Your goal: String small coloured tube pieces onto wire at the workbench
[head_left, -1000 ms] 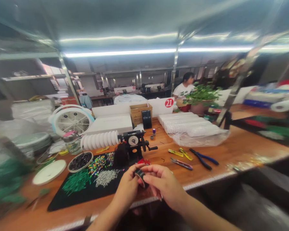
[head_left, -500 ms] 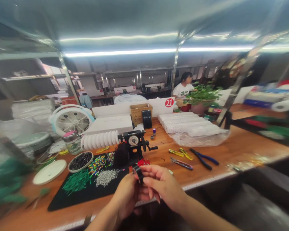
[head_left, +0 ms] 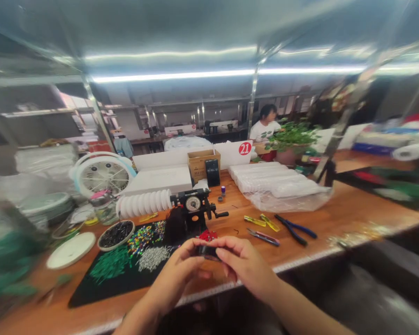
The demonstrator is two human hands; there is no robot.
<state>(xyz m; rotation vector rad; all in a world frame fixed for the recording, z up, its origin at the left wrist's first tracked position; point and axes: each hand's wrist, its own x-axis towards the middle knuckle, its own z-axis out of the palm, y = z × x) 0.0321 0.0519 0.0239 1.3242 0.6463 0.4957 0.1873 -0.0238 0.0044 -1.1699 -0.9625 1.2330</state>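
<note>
A roll of black tape (head_left: 209, 251) is gripped between both hands above the front part of the table. My left hand (head_left: 185, 263) has its fingers closed on the roll's left side. On the other side, my right hand (head_left: 237, 258) pinches it between thumb and fingers. Fingers cover much of the roll. Just behind the hands stands a black hand-cranked winder (head_left: 194, 204) with a dial, carrying a row of white spools (head_left: 145, 203). Small red pieces (head_left: 208, 235) lie between the hands and the winder.
A black mat (head_left: 101, 288) holds green strips (head_left: 110, 265), colourful beads and silvery pieces (head_left: 152, 258). Snips (head_left: 263, 237) and dark-handled pliers (head_left: 291, 230) lie to the right. Bagged white rolls (head_left: 275, 181) and a cardboard box (head_left: 199, 165) stand behind. A person (head_left: 264, 128) sits beyond.
The tape roll has turned from showing its open ring to lying flatter between the fingers. My left hand has come up around its left side.
</note>
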